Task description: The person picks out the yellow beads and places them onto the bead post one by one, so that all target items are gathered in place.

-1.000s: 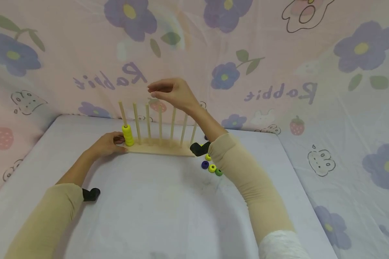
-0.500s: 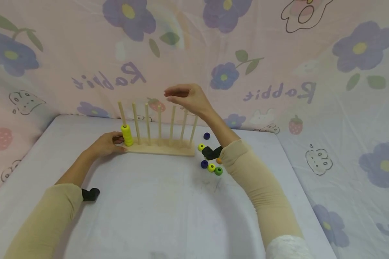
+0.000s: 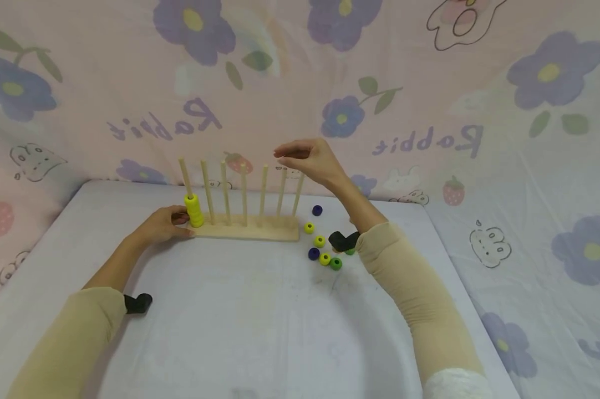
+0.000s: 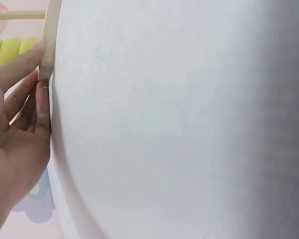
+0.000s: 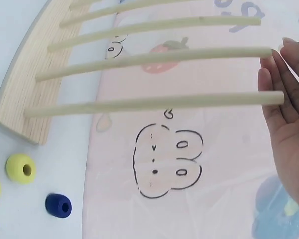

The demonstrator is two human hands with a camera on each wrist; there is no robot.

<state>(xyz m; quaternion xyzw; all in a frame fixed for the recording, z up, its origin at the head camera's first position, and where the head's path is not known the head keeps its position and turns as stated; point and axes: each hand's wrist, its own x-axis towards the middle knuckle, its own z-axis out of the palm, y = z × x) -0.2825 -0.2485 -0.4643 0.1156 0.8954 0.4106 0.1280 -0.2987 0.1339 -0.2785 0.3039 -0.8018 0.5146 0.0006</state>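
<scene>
Rightward along the peg rack (image 3: pixel 275 228), and a little lower, the right hand (image 3: pixel 312 159) has moved from nearer its middle pegs to over its right-end pegs. That wooden rack stands upright, long axis running left to right. At the rack's left end, the left hand (image 3: pixel 162 224) grips the base between thumb and fingers. Over the rack, the right hand's thumb and fingertips are parted, nothing visible held. On its leftmost peg sits the yellow bead stack (image 3: pixel 194 210). Loose beads (image 3: pixel 319 241) lie beyond the rack's right end, well below the right hand, clearly the nearer; that drop seems the key relation.
</scene>
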